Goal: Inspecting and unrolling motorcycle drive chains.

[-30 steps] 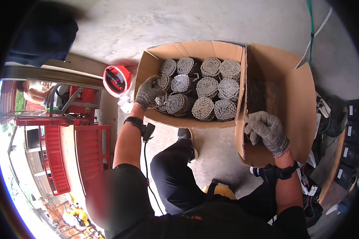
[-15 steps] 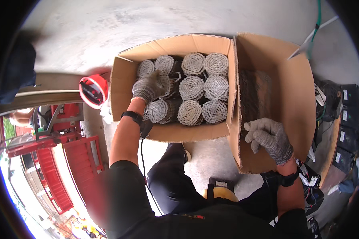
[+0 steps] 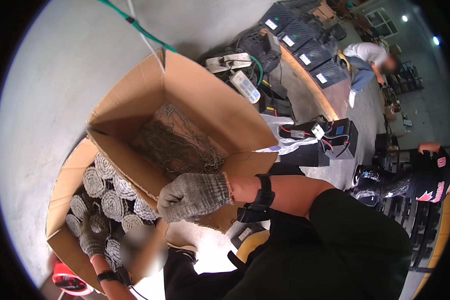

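Gloved hands at two cardboard boxes. The coiled chains (image 3: 115, 205) stand packed in the left box (image 3: 75, 257). The left hand (image 3: 93, 236) reaches in among them, thumb and fingers parted at a coil; from here I cannot tell whether it grips. The right hand (image 3: 192, 196), fingers curled, covers the near corner of the right box (image 3: 210, 100) (whether it holds anything, I cannot tell). Loose chain (image 3: 177, 137) lies in that box, whose wall overlaps the left box; a blurred patch hides more coils. Surroundings: a red helmet (image 3: 70, 281) beside the left box; power strips (image 3: 245, 86) and black cases (image 3: 305, 57) beyond the right; farther off, a person in a white top (image 3: 366, 52) and another in a black shirt (image 3: 429, 181).
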Demonstrator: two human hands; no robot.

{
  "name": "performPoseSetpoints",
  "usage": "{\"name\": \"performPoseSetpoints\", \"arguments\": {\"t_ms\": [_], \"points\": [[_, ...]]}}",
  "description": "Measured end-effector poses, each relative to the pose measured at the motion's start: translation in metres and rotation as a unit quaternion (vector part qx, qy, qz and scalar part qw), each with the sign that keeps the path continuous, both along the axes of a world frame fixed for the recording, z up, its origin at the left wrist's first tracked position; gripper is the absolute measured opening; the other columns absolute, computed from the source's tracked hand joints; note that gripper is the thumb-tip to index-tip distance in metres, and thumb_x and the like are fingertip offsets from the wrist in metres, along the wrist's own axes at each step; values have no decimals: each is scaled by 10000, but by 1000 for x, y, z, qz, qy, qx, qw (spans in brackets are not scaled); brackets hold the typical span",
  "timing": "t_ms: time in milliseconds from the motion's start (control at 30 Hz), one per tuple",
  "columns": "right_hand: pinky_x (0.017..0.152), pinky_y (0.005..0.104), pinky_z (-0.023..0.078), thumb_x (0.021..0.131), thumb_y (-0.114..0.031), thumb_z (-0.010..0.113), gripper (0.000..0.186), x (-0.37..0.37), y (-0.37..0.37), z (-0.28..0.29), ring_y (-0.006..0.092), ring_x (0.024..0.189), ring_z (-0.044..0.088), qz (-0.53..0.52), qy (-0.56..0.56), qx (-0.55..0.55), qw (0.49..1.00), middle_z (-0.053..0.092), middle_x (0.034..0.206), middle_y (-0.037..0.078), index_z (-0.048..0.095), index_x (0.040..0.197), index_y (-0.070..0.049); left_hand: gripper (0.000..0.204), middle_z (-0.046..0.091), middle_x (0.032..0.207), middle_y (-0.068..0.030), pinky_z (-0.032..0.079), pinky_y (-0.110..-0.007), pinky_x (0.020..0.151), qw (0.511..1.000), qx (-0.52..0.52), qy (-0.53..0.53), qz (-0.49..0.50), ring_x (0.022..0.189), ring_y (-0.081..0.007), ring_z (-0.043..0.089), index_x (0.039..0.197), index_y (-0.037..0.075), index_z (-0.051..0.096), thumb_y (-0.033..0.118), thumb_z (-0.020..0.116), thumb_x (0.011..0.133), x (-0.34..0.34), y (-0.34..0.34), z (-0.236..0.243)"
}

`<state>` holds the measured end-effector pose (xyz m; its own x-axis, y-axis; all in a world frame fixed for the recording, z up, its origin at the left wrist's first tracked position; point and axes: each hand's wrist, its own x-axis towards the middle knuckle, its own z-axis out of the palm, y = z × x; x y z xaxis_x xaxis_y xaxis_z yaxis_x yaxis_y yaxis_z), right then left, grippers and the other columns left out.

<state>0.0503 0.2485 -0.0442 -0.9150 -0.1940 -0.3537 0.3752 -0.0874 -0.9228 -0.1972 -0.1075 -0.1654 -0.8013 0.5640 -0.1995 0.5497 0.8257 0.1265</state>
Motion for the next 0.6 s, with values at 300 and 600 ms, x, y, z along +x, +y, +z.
{"name": "performPoseSetpoints", "arguments": {"t_ms": [300,600], "points": [[535,257,482,946,-217,670,179,3,3,8,80,593,608,-24,48,25,998,656,766,21,685,1029,-59,776,607,1340,-99,455,-348,1039,981,81,-179,-1,1244,-247,566,1434,74,438,17,728,716,4,17,16],[526,222,461,938,-185,684,198,-4,1,23,58,566,559,-31,-52,-30,998,649,736,27,660,1034,-13,909,479,1445,-203,400,-388,1098,990,-86,-66,92,1337,-367,455,1475,137,406,249,844,686,14,5,18]]}}
